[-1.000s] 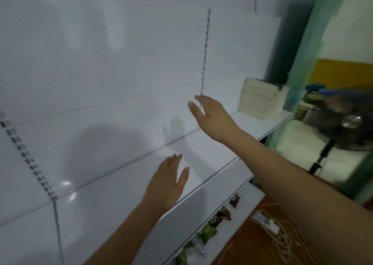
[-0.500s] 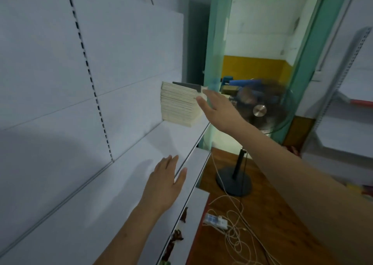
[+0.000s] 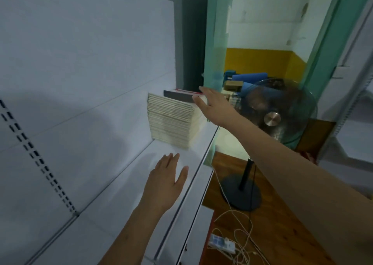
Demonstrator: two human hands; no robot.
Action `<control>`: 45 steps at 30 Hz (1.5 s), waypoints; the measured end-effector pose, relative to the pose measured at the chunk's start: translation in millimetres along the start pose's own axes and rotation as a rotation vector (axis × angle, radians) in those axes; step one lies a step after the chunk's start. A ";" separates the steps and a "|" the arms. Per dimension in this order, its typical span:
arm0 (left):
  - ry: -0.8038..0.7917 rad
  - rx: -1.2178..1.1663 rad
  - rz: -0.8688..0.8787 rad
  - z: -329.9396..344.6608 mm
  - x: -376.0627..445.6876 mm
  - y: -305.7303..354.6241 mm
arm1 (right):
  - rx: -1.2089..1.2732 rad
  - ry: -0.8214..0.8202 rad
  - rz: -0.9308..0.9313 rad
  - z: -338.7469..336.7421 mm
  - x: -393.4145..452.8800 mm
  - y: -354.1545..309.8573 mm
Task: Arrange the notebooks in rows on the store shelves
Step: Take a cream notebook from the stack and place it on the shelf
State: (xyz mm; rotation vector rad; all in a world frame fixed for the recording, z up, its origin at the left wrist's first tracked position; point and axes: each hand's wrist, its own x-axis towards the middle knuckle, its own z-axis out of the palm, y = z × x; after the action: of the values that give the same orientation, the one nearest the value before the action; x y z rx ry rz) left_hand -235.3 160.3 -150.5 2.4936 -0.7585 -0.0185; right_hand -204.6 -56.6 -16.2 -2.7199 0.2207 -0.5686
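A tall stack of cream-edged notebooks (image 3: 170, 123) stands at the far end of the white shelf (image 3: 141, 175), with a dark-covered notebook (image 3: 177, 96) on top. My right hand (image 3: 214, 108) reaches out with straight fingers to the stack's top right corner, its thumb at the dark cover's edge; whether it touches is unclear. My left hand (image 3: 164, 182) hovers flat and open over the bare shelf, nearer to me, holding nothing.
The shelf's white back panel (image 3: 80, 62) with slotted uprights fills the left. A standing fan (image 3: 278, 113) on a black base sits just right of the shelf end, before a green door frame (image 3: 216, 42). White cables and a power strip (image 3: 223, 243) lie on the wooden floor.
My view has swung right along the shelf, bringing the notebook stack close. My right hand has reached forward to the top of the stack; my left hand stays open over the shelf.
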 end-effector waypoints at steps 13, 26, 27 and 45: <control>0.250 0.187 -0.246 51.8 166.0 9.0 | 0.064 -0.306 -0.297 108.0 167.2 92.9; 0.541 -0.459 -0.443 12.2 180.4 47.9 | 0.197 -0.062 -0.371 125.1 161.0 101.0; 0.542 -0.485 -0.451 11.3 178.7 46.9 | 0.198 -0.064 -0.345 123.7 161.0 99.4; 0.856 -1.660 -0.522 -18.2 144.8 14.5 | 0.241 0.182 -0.739 109.6 78.0 69.3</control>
State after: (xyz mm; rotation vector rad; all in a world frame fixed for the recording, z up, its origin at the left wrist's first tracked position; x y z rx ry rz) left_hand -117.9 83.4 -108.0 0.8278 0.3040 0.1552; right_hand -94.0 -104.4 -107.8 -2.4497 -0.7898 -0.9597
